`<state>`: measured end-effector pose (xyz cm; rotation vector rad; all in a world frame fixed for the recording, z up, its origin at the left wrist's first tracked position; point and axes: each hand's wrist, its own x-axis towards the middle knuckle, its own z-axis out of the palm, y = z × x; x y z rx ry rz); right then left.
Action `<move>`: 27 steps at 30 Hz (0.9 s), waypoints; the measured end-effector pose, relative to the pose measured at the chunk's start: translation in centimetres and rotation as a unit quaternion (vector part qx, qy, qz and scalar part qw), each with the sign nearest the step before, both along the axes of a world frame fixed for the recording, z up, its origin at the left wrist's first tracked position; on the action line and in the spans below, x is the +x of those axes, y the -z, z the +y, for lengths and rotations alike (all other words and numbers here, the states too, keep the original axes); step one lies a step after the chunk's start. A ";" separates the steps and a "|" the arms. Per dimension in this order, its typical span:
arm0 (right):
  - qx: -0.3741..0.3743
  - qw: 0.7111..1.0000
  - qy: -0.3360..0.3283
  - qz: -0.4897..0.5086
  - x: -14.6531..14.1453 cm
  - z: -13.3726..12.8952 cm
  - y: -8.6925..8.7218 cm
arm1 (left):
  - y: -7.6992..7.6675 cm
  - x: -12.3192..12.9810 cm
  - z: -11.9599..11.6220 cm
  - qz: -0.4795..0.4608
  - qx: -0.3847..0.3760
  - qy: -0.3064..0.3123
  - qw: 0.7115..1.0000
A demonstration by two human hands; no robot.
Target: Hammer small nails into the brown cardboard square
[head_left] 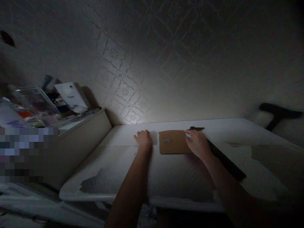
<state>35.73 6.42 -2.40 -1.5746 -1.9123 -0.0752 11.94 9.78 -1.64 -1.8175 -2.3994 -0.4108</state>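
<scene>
A brown kraft-coloured notebook with dark print near its left side lies flat on the white tabletop. At its right end is my right hand, fingers bent and closed around a small white object whose kind is unclear. My left hand rests on the tabletop just left of the notebook, apart from it. Its fingers are slightly curled and apart, holding nothing visible. A long dark strip runs beside my right forearm. Behind my right hand lies a small dark pointed object, partly hidden.
The white table meets a patterned wall and has worn grey patches. On the left, a cabinet bears a white box, a clear plastic organizer and clutter. A black T-shaped object stands at the right.
</scene>
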 end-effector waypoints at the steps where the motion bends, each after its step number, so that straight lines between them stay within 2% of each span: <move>1: -0.008 1.000 -0.028 -0.007 -0.5 0.0 0.2 | -0.1 0.1 -0.1 0.004 -0.004 -0.002 1.000; 6: -0.034 0.994 -0.104 -0.010 -2.0 -0.5 0.4 | -0.4 0.3 -0.4 0.013 -0.021 -0.012 1.000; 12: -0.055 0.993 -0.108 -0.007 -1.9 -0.3 0.5 | -0.2 0.3 -0.2 -0.002 -0.025 -0.039 0.999; 18: -0.060 0.992 -0.110 -0.011 -1.9 0.0 0.8 | -0.9 0.7 -0.7 -0.005 -0.021 -0.027 0.999; 24: -0.060 0.992 -0.114 -0.017 -2.0 -0.2 0.6 | -1.6 1.2 -0.5 -0.077 -0.004 0.020 0.997; 27: -0.066 0.992 -0.110 -0.018 -2.0 -0.3 0.5 | -1.7 1.7 -0.4 -0.152 0.028 0.089 0.984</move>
